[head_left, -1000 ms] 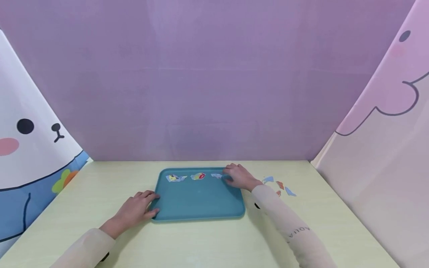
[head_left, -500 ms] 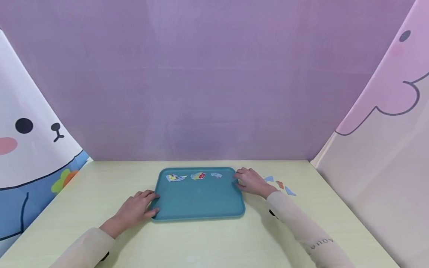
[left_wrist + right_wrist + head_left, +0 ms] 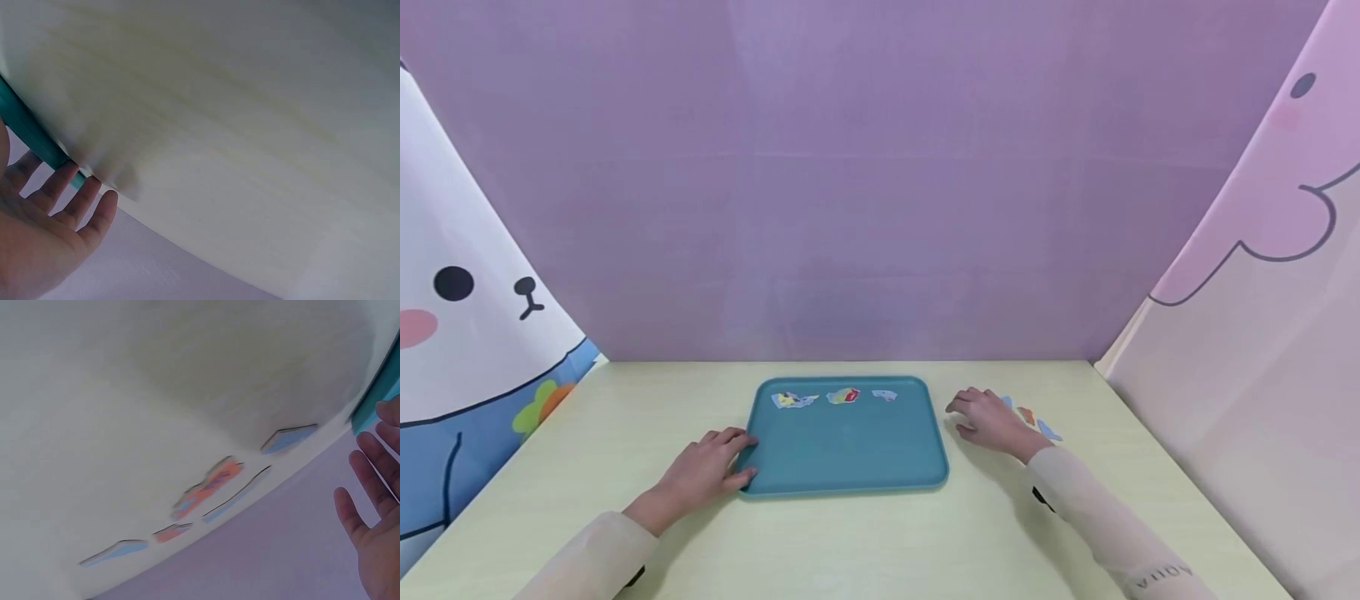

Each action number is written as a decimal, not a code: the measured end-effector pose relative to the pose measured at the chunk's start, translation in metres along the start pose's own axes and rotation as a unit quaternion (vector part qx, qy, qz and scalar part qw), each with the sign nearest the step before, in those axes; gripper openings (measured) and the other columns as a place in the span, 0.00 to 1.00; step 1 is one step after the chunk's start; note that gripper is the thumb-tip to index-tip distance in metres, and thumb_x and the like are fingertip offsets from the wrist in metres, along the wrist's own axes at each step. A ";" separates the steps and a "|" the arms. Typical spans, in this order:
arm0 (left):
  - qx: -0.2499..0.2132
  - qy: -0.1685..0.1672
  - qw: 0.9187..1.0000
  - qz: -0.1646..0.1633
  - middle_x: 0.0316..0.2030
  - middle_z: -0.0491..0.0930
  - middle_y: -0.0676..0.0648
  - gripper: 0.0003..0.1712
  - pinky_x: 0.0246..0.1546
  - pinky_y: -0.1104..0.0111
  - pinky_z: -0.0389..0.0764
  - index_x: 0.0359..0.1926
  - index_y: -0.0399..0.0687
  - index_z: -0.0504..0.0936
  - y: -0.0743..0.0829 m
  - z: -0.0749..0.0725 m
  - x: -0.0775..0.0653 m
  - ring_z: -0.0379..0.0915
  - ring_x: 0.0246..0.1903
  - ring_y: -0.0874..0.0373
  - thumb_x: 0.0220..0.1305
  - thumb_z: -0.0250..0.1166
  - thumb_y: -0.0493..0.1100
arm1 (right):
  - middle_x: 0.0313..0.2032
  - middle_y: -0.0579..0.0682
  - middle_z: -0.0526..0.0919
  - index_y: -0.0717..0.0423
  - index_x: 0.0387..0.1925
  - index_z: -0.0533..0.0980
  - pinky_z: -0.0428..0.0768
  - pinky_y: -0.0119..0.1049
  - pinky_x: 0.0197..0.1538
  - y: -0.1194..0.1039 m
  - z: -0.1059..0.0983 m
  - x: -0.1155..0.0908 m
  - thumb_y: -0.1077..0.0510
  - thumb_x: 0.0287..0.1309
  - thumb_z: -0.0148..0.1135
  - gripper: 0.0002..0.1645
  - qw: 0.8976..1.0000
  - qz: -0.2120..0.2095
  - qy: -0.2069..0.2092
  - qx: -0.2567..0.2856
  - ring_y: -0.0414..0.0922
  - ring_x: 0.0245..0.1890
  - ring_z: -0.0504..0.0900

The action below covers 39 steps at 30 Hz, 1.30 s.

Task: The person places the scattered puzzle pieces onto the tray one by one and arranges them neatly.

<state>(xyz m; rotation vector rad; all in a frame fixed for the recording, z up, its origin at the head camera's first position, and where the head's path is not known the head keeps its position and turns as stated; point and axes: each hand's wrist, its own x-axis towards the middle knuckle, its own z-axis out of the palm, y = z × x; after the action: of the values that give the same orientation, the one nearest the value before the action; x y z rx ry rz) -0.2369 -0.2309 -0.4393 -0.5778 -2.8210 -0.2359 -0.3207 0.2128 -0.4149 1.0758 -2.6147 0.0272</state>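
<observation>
A teal tray (image 3: 850,450) lies flat on the pale table. Along its far side sit three irregular flat puzzle-like pieces: a yellow-and-blue one (image 3: 794,400), a green-and-red one (image 3: 843,396) and a small pale blue one (image 3: 884,394). My left hand (image 3: 703,467) rests on the tray's left edge, fingertips and thumb spread along the rim. Just off the right rim, my right hand (image 3: 996,421) hovers over the table, fingers loosely bent and holding nothing. It partly hides the loose pieces beyond it in the head view.
Several loose flat pieces lie right of the tray, including an orange one (image 3: 209,487) and a blue one (image 3: 290,437). A purple backdrop (image 3: 850,208) rises behind the table (image 3: 842,542). Printed cloth panels flank it on the left (image 3: 482,350) and right (image 3: 1262,375).
My right hand has drawn back rightward from the small pale blue piece, across the tray's rim and over the table, uncovering that piece. My left hand and the tray stay put.
</observation>
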 end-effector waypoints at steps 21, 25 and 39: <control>-0.004 0.006 1.000 0.002 0.49 0.76 0.41 0.27 0.35 0.50 0.76 0.50 0.44 0.77 0.000 0.001 -0.001 0.73 0.46 0.42 0.52 0.66 0.54 | 0.34 0.47 0.81 0.55 0.36 0.80 0.75 0.40 0.33 0.019 0.003 -0.042 0.59 0.45 0.67 0.12 0.999 0.046 0.019 0.001 0.45 0.35 0.78; -0.003 0.004 1.000 -0.001 0.50 0.76 0.41 0.27 0.35 0.50 0.76 0.50 0.44 0.77 0.000 0.001 -0.001 0.73 0.46 0.42 0.52 0.66 0.54 | 0.36 0.48 0.81 0.55 0.36 0.80 0.76 0.42 0.35 0.018 0.004 -0.045 0.58 0.44 0.69 0.14 0.998 0.055 0.004 0.001 0.46 0.37 0.78; -0.002 0.002 1.000 -0.003 0.49 0.76 0.41 0.27 0.35 0.50 0.76 0.50 0.44 0.77 0.003 -0.001 -0.002 0.73 0.45 0.42 0.52 0.66 0.54 | 0.38 0.51 0.82 0.56 0.37 0.80 0.77 0.48 0.38 0.017 0.006 -0.046 0.61 0.46 0.67 0.12 0.998 0.063 0.010 0.010 0.50 0.41 0.79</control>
<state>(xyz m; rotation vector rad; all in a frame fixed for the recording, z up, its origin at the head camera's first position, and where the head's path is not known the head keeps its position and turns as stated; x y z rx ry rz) -0.2340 -0.2295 -0.4385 -0.5680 -2.8192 -0.2446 -0.3036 0.2555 -0.4322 0.9104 -2.6651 0.0918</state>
